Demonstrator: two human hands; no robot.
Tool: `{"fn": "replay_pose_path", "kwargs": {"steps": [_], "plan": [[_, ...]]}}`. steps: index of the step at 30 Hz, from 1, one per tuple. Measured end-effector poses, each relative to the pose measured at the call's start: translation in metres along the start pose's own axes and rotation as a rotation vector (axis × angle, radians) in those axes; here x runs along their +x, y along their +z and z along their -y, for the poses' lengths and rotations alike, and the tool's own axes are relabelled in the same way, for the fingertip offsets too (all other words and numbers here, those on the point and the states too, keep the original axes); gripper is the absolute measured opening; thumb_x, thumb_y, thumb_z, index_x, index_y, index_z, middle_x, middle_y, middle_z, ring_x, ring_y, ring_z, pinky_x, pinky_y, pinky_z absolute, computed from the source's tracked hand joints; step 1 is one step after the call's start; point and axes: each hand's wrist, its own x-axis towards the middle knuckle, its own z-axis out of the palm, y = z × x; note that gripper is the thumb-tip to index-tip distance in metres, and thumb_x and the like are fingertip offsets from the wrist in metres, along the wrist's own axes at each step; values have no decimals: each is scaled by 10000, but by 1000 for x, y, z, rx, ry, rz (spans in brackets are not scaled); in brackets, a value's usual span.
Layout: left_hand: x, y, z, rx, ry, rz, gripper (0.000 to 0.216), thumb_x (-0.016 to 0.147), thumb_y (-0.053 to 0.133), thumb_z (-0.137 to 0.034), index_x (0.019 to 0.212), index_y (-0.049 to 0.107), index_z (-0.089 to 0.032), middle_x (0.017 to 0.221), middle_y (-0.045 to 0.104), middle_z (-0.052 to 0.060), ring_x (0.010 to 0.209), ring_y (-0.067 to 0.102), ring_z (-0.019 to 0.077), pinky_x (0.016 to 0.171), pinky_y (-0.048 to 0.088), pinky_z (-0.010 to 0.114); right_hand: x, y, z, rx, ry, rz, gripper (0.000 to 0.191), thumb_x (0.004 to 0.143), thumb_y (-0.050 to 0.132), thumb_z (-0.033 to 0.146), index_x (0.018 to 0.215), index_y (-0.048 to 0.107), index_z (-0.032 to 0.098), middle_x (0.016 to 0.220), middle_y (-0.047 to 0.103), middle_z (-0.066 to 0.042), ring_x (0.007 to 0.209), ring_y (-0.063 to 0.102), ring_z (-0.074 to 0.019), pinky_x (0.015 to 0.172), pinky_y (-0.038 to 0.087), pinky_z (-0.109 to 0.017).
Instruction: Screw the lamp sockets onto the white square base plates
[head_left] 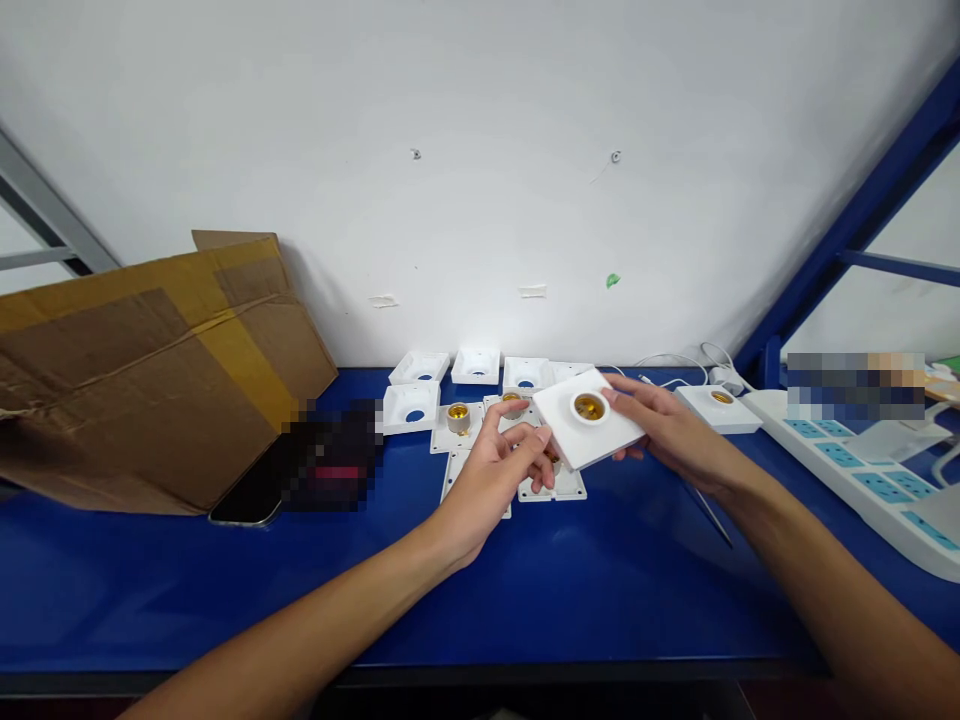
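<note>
A square white lamp holder (pixel 559 412) with a round, brass-lined socket is held tilted above the table. My right hand (pixel 660 420) is closed on its right side, thumb on top by the socket and the other fingers partly hidden underneath. My left hand (pixel 499 460) is at the holder's left corner with its fingers apart and loosely bent; whether the thumb tip touches the edge I cannot tell. Behind and below my hands lie white base plates with brass sockets (pixel 458 420). Square white covers (pixel 411 408) with round holes sit farther back, near the wall.
A cardboard box (pixel 135 400) stands at the left, with a phone (pixel 244 510) beside it. Another lamp holder (pixel 716 412) lies on the right, close to a long white power strip (pixel 862 470). A thin metal rod (pixel 712 518) lies by my right forearm. The blue tabletop (pixel 585 590) meets a white wall.
</note>
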Motion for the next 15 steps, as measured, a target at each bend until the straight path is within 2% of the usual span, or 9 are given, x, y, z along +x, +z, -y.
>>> {"fn": "replay_pose_path", "kwargs": {"steps": [3, 7, 11, 15], "plan": [[4, -8, 0, 294, 132, -23, 294, 1071, 493, -385, 1315, 420, -237, 998, 609, 43, 791, 619, 178, 697, 494, 316, 2, -28, 2, -98, 31, -51, 668, 937, 652, 594, 1500, 569, 244, 749, 692, -39, 599, 617, -187, 477, 487, -289], [6, -17, 1, 564, 252, 11, 246, 1010, 615, -315, 1244, 570, -254, 1138, 607, 70, 971, 611, 245, 879, 505, 406, 0, -57, 1, -220, 107, -18, 633, 919, 672, 597, 1452, 615, 261, 724, 688, -41, 569, 609, -205, 452, 479, -310], [6, -19, 6, 801, 354, 97, 207, 992, 639, -285, 1193, 647, -234, 1229, 641, 97, 1194, 578, 331, 1069, 432, 514, -6, -64, -2, -295, 199, 165, 593, 884, 713, 633, 1359, 665, 282, 736, 735, -47, 548, 644, -207, 451, 498, -307], [8, -19, 12, 962, 405, 143, 245, 1023, 601, -309, 1245, 645, -216, 1240, 667, 123, 1229, 583, 352, 1080, 434, 529, -9, -61, -3, -325, 246, 350, 580, 893, 694, 665, 1301, 645, 257, 687, 732, -26, 558, 689, -215, 449, 509, -289]]}}
